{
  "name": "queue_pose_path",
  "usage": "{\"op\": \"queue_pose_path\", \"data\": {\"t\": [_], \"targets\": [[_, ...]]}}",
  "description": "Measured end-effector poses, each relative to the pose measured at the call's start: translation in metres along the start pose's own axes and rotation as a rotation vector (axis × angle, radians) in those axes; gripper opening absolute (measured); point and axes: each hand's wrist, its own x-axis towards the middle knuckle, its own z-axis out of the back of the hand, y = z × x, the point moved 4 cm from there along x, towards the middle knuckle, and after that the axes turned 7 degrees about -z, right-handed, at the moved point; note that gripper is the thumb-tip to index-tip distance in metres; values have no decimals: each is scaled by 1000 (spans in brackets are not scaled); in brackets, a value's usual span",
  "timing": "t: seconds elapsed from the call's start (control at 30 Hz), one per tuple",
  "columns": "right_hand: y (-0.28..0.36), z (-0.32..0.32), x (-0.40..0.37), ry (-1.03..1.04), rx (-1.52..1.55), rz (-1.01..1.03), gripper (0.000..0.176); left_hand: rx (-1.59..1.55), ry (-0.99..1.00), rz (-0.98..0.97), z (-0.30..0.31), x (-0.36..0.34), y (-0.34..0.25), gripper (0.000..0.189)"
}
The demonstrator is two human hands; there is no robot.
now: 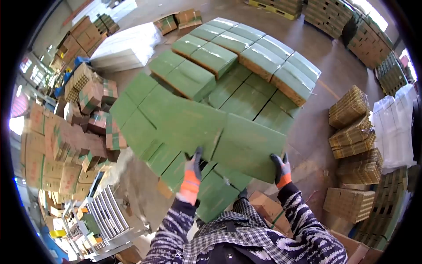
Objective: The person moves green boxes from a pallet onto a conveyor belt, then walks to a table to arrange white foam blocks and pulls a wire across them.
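Note:
A flat green pack point(249, 145) with a seam across it lies tilted over a large stack of similar green packs point(169, 68). At its near edge, left of the seam, my left hand point(192, 174) in an orange and dark glove grips it. My right hand point(281, 169), gloved the same way, is closed on its near right corner. The thumbs lie near the edges, and the fingers beneath are partly hidden. More green packs point(215, 193) sit lower in the stack, just in front of my body. Shiny clear wrap covers the packs at the far side.
Cardboard boxes point(66, 149) are piled at the left, above a roller conveyor point(107, 211). Brown bundles point(351, 138) stand at the right beside a plastic-wrapped load point(395, 127). An open carton point(270, 211) is by my legs. A white wrapped stack point(125, 48) stands behind.

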Motion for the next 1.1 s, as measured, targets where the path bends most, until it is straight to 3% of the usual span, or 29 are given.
{"op": "queue_pose_path", "data": {"t": [0.07,0.13,0.17,0.2,0.27,0.37,0.43,0.5,0.57,0.63,0.67,0.7,0.73,0.77,0.8,0.83,0.9,0.97,1.0,1.07,1.1], "targets": [[30,29,29,-23,66,123,50,33,61,-18,-54,51,46,69],[48,61,70,-10,136,189,48,329,77,81,-131,73,56,75],[59,65,88,-24,166,211,48,279,120,230,-161,86,64,73],[70,71,104,-41,194,235,49,259,185,63,-192,101,74,71],[87,77,136,-23,225,233,51,242,103,101,-241,119,86,75],[102,82,194,26,168,253,61,324,177,171,-273,164,104,79],[81,99,262,18,125,205,62,452,310,144,-274,184,114,71],[70,91,281,-15,96,161,66,461,341,167,-264,190,132,67],[78,78,266,23,147,80,67,472,359,185,-238,180,143,63],[66,85,276,114,209,-6,67,638,559,-72,-205,146,142,64],[54,106,295,134,154,105,65,636,589,-137,-181,125,141,67],[57,108,287,172,211,64,63,697,618,-107,-158,98,132,66],[52,123,298,182,197,186,63,883,612,-126,-141,62,111,64],[53,127,287,224,239,127,65,892,568,-39,-119,30,99,60],[47,142,284,17,199,134,70,941,605,-31,-83,7,98,59],[38,159,294,-72,804,77,71,991,621,-17,-48,-16,90,57],[19,191,286,-208,75,311,61,980,479,-32,-4,-68,44,55],[-7,221,262,-526,-826,882,52,969,370,-48,47,-112,1,54],[-20,238,265,-531,-619,695,52,1079,223,-61,81,-128,-22,56],[-17,109,139,-534,-722,748,51,1282,-37,-69,149,-152,-62,60],[-32,88,131,-463,-779,798,50,1412,-193,-159,188,-157,-86,65]]}}
